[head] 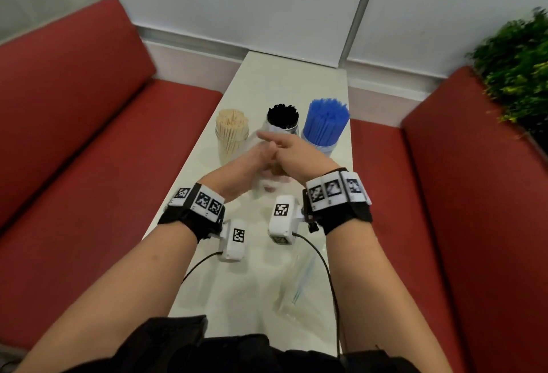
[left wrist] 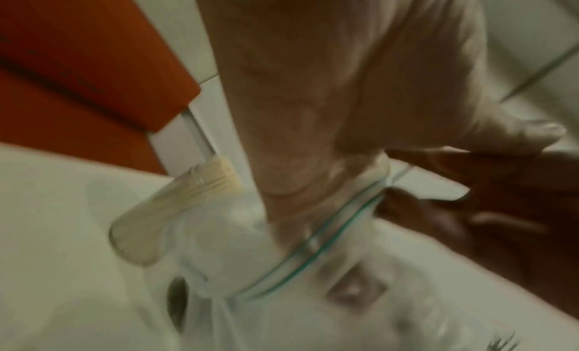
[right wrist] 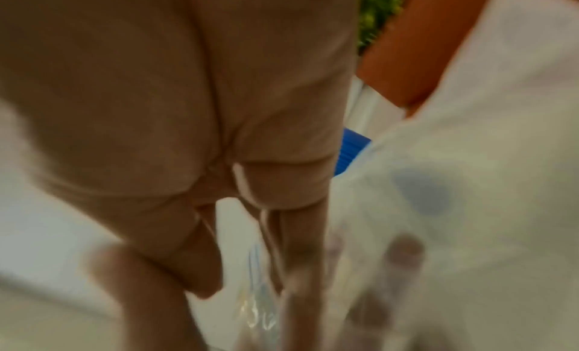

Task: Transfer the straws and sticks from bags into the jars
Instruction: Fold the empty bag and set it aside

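Three clear jars stand in a row across the white table: wooden sticks on the left, black straws in the middle, blue straws on the right. Just in front of them my two hands meet on a clear zip bag. My left hand grips it from the left. In the left wrist view the bag's green zip line wraps round my left hand at the fingers. My right hand pinches the bag's edge from the right. What the bag holds is hidden.
A second flat clear bag lies on the table close to my body. Red benches flank the narrow table on both sides. A green plant stands at the far right. Cables hang from both wrist cameras.
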A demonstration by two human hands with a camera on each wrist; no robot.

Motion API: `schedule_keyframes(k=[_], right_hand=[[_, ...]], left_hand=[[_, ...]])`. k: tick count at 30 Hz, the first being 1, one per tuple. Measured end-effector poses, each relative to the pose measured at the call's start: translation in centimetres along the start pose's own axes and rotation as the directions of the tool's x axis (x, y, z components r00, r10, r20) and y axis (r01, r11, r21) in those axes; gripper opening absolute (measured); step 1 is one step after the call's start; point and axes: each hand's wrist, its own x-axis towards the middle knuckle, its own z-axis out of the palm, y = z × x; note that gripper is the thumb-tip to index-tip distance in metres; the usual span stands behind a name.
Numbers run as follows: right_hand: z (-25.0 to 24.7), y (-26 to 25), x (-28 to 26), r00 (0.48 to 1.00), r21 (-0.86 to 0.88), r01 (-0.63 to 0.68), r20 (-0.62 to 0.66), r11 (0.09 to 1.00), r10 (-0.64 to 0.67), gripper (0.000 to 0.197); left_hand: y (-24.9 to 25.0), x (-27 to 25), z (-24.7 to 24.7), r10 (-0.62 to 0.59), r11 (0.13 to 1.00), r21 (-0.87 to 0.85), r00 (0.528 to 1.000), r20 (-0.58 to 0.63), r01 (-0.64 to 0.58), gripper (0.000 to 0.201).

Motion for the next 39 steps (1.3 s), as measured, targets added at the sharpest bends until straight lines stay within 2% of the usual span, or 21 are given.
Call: schedule_keyframes(k=[2,4,6,7,9,10,13,14,16,19,21,23,26,29,31,32,33,35,36,37,39], right_hand=[[-1.2,0.4,-0.8,0.994,0.176,0.106,-0.014,0.979,-0.105,0.046],[-2.7,0.9,-1.2,0.973,-0.118,0.155,-0.154,0.981,-0.173,0.044],[-4.1,2.1,-1.5,0.967,-0.518,-0.038,-0.236,0.855,-0.099,0.061],[-4.7,2.9,-1.8,0.97,-0.541,-0.117,-0.241,0.833,-0.019,0.072],[-5.7,4.3,-2.1,0.973,-0.364,-0.139,-0.225,0.921,0.058,0.077],[-6.0,4.9,-2.2,0.972,-0.257,-0.121,-0.228,0.959,0.061,0.069],[-7.1,6.3,-2.5,0.969,-0.102,-0.076,-0.242,0.992,0.049,0.019],[-7.7,6.7,-2.6,0.97,-0.087,-0.085,-0.234,0.993,0.062,0.013],[-8.6,7.5,-2.9,0.978,0.018,-0.088,-0.19,0.996,0.09,0.014],[-9.3,8.4,-3.1,0.986,0.183,-0.047,-0.149,0.982,0.075,0.026],[-9.4,9.1,-3.0,0.969,0.231,0.006,-0.24,0.973,0.051,0.011],[-9.8,9.8,-2.9,0.915,0.203,0.068,-0.402,0.977,0.019,0.005],[-10.4,10.4,-3.0,0.823,0.202,0.147,-0.569,0.968,-0.007,0.008],[-10.2,10.0,-2.8,0.72,0.301,0.313,-0.694,0.901,-0.018,0.005],[-9.5,9.1,-2.5,0.619,0.261,0.419,-0.783,0.87,-0.063,0.005],[-9.1,8.5,-2.3,0.602,0.255,0.435,-0.795,0.863,-0.069,0.005],[-8.8,8.2,-2.2,0.622,0.282,0.422,-0.781,0.862,-0.048,0.015],[-8.5,8.1,-1.9,0.735,0.348,0.322,-0.678,0.88,-0.001,0.035],[-8.3,8.3,-2.0,0.778,0.335,0.278,-0.628,0.9,-0.007,0.033],[-8.2,8.6,-2.0,0.793,0.319,0.273,-0.608,0.908,-0.024,0.024],[-8.2,8.8,-2.0,0.732,0.348,0.312,-0.681,0.884,0.009,0.017]], left_hand=[[0.0,0.0,-0.8,0.062,0.997,0.04,0.996,-0.069,-0.06,0.05],[0.3,0.3,-1.8,0.048,0.998,-0.02,0.953,-0.299,-0.057,0.027],[0.7,0.4,-2.5,-0.004,0.985,-0.156,0.902,-0.432,-0.07,0.019],[1.0,0.5,-2.6,-0.016,0.975,-0.207,0.895,-0.445,-0.085,0.021],[1.8,0.4,-2.6,-0.015,0.963,-0.244,0.881,-0.473,-0.114,0.025],[2.1,0.3,-2.6,-0.014,0.958,-0.255,0.868,-0.496,-0.131,0.023],[2.9,0.0,-2.7,-0.031,0.928,-0.33,0.847,-0.53,-0.173,0.021],[3.0,-0.1,-2.8,-0.032,0.917,-0.35,0.841,-0.541,-0.19,0.023],[3.1,-0.3,-3.0,-0.031,0.901,-0.373,0.825,-0.565,-0.221,0.03],[3.1,-0.7,-2.9,-0.024,0.875,-0.423,0.853,-0.521,-0.234,0.043],[3.1,-0.9,-2.7,-0.008,0.866,-0.444,0.88,-0.475,-0.231,0.044],[3.1,-1.2,-2.9,0.007,0.908,-0.374,0.899,-0.437,-0.189,0.041],[3.2,-2.2,-4.2,0.04,0.987,-0.123,0.9,-0.435,-0.104,0.029],[3.7,-2.9,-5.0,0.075,0.997,0.045,0.861,-0.503,-0.06,0.027],[4.0,-2.5,-4.9,0.115,0.993,0.082,0.834,-0.54,-0.083,0.03],[4.2,-2.3,-4.6,0.124,0.992,0.06,0.821,-0.557,-0.109,0.032],[4.5,-2.1,-4.4,0.12,0.99,0.009,0.811,-0.572,-0.14,0.033],[5.5,-1.8,-4.1,0.096,0.97,-0.128,0.815,-0.572,-0.204,0.033],[5.9,-1.8,-4.2,0.089,0.948,-0.207,0.828,-0.554,-0.241,0.032],[6.2,-1.9,-4.4,0.088,0.913,-0.298,0.849,-0.521,-0.278,0.035],[6.5,-2.3,-5.2,0.116,0.86,-0.424,0.917,-0.381,-0.285,0.052]])
